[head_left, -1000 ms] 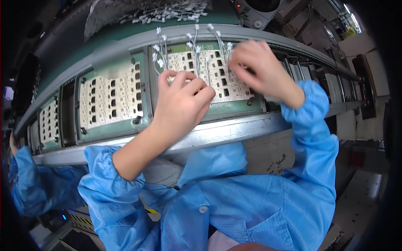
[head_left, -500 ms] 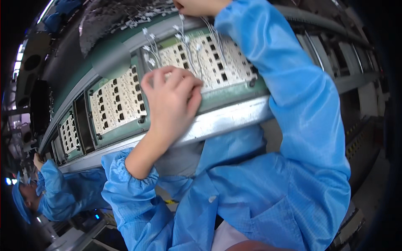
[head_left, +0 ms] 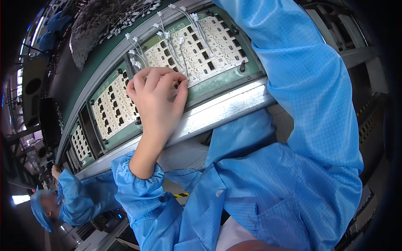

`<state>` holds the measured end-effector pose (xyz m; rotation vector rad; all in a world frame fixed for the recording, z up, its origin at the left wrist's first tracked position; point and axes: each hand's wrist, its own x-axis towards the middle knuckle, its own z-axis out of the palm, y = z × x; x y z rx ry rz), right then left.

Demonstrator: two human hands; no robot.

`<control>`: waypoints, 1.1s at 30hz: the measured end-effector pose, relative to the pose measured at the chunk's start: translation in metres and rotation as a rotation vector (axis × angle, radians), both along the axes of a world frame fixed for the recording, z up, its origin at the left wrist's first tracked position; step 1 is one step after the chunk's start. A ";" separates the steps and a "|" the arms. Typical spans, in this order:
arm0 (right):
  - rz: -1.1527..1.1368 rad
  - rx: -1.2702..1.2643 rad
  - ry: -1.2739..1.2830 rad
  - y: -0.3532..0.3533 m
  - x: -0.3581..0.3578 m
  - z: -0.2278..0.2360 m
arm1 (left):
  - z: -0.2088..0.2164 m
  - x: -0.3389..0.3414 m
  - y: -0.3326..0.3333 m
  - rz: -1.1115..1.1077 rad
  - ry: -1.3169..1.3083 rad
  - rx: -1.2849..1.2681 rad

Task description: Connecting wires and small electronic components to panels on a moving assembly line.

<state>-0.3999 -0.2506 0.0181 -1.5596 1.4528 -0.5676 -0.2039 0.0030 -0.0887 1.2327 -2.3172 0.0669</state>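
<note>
My left hand (head_left: pixel 157 98) is closed, fingers curled and thumb meeting fingertips, over the near left part of a white circuit board panel (head_left: pixel 228 56). Whatever the fingertips may pinch is hidden behind them. The panel lies in a green fixture (head_left: pixel 217 85) and carries rows of black parts. Several grey-white wires (head_left: pixel 169 47) with white plugs rise from it, some close beyond my left fingers. My right sleeve (head_left: pixel 289 54) reaches up past the top edge, so the right hand is out of the picture.
A metal rail (head_left: pixel 226 103) runs along the near side. Leftward along the line sit another board panel (head_left: pixel 112 111) and a smaller-looking one (head_left: pixel 80 142). Loose plugged wires (head_left: pixel 130 19) are heaped at the far side. A co-worker in blue (head_left: pixel 83 194) stands at the left.
My right hand has gone out of view past the top edge. More of the panel's right side now shows. The left hand stays closed over the panel.
</note>
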 end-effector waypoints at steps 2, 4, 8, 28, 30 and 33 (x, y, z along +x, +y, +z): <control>0.118 -1.247 -0.193 -0.016 0.006 -0.041 | 0.002 0.007 0.003 0.041 -0.042 -0.037; 0.097 -1.128 -0.190 0.016 -0.013 -0.022 | 0.003 0.006 0.001 0.001 -0.076 -0.075; 0.090 -1.097 -0.229 0.062 -0.053 -0.015 | 0.008 -0.009 0.000 -0.059 -0.175 -0.180; 0.082 -1.113 -0.237 0.141 -0.095 -0.071 | 0.006 -0.016 0.012 0.132 -0.185 -0.143; 0.092 -1.206 -0.129 0.161 -0.102 -0.069 | 0.006 -0.026 0.013 0.130 -0.211 -0.165; 0.177 -1.328 -0.035 0.163 -0.083 -0.070 | 0.005 -0.022 0.021 0.212 -0.300 -0.233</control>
